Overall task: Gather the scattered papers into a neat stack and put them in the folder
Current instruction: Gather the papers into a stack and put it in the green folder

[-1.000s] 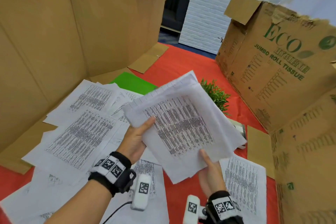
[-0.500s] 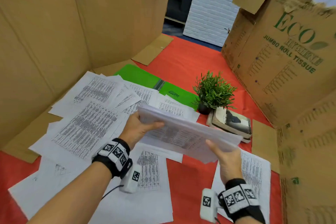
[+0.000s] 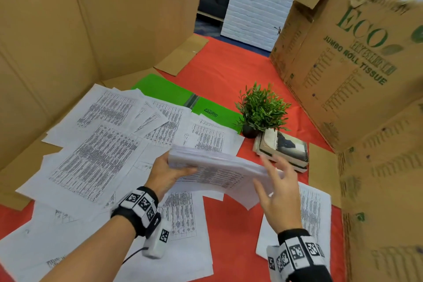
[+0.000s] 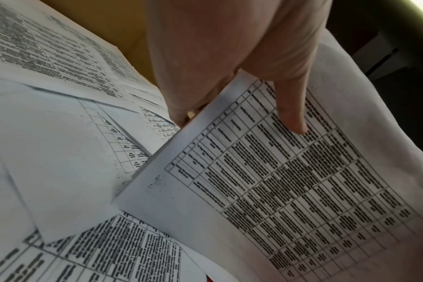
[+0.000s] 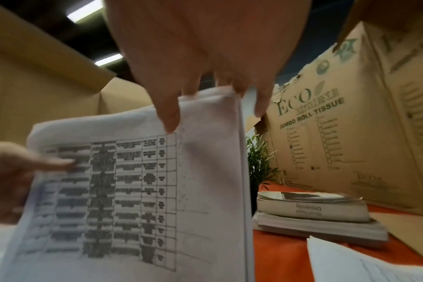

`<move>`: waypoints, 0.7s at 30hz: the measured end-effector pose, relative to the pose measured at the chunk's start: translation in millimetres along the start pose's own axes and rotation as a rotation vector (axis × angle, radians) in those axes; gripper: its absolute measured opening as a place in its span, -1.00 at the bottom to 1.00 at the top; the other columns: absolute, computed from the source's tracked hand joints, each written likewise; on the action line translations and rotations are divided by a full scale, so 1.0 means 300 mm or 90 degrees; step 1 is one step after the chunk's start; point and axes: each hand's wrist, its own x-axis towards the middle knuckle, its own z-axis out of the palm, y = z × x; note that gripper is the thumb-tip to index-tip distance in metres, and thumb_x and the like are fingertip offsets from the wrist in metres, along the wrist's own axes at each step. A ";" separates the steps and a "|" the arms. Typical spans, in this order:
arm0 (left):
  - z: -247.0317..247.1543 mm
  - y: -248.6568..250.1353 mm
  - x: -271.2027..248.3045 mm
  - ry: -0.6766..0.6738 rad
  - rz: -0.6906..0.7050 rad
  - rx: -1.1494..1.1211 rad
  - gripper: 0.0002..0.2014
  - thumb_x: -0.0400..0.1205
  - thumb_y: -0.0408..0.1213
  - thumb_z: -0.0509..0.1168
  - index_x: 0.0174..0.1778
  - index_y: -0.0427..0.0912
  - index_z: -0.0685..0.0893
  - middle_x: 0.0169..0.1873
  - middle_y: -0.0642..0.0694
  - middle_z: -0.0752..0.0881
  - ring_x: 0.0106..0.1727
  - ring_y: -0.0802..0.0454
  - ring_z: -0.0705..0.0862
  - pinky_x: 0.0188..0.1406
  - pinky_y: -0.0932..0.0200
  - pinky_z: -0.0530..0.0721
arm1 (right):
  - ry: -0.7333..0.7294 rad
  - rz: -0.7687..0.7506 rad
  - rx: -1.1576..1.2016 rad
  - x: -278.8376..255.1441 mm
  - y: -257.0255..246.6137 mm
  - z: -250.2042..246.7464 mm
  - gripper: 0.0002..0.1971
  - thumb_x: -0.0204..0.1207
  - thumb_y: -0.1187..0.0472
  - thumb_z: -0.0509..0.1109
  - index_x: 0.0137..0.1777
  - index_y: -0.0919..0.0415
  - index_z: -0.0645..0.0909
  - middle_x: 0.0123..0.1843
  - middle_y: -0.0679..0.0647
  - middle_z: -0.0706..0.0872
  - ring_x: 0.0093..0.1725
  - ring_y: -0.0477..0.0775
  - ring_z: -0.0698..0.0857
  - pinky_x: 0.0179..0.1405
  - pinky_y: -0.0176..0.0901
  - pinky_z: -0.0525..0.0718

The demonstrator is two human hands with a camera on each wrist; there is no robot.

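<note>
From the head view, my left hand [image 3: 168, 173] pinches a thick sheaf of white printed papers [image 3: 219, 170] above the red tabletop's middle; my right hand [image 3: 278, 192] is spread, barely steadying it. The sheaf could fan out. The left wrist view shows my thumb [image 4: 291, 106] pressing the top sheet. The right wrist view shows loose fingertips [image 5: 168, 116] at the edge; the open green plastic folder [image 3: 160, 88] lies toward the far edge.

Both bare forearms wear black wristbands [image 3: 135, 210] carrying white tags with black square codes; a white coded module [image 3: 158, 244] with a cable hangs under the left.

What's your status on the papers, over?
Left hand grips the stack; right hand open at its edge. Loose sheets still on the table, some covering the open green folder. Plant beside it.
</note>
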 end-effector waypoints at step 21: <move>0.145 0.253 0.046 -0.054 0.343 0.257 -0.70 0.47 0.03 0.51 -0.01 -0.06 0.73 -0.08 -0.01 0.77 0.03 -0.05 0.67 0.05 -0.09 0.66 | -0.046 0.280 0.066 -0.073 -0.135 -0.044 -0.86 0.70 0.26 0.26 -0.03 0.03 0.59 -0.36 -0.02 0.62 -0.39 -0.14 0.53 -0.38 -0.16 0.51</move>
